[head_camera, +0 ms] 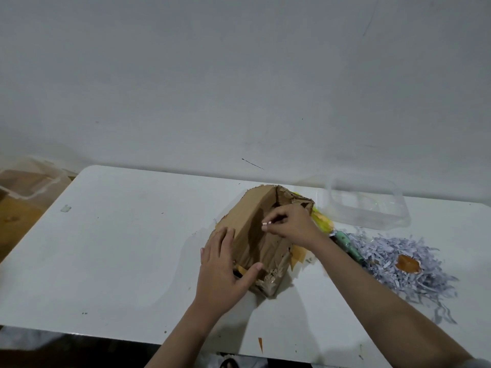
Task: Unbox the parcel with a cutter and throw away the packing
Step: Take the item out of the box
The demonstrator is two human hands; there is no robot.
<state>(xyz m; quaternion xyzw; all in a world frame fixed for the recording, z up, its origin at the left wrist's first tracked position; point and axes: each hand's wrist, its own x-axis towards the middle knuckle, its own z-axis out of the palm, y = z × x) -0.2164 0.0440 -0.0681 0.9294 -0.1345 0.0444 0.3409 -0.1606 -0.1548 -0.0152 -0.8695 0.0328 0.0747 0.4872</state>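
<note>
No readable text, labels, brand names, numbers or signs anywhere in view. Cardboard box (255,235) at centre of the frame: plain brown, no legible print. Green cutter (348,247) at centre right: markings too small and blurred to read. Clear plastic container (372,205) at right: unmarked.

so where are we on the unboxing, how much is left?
Partway. Done: shredded paper already lies loose on the table, and the cardboard box is torn along its edges. In hand: the left hand steadies the box while the right hand pinches something small and whitish at its top. Left: the shreds and tape scraps aren't binned; box contents can't be seen.
</note>
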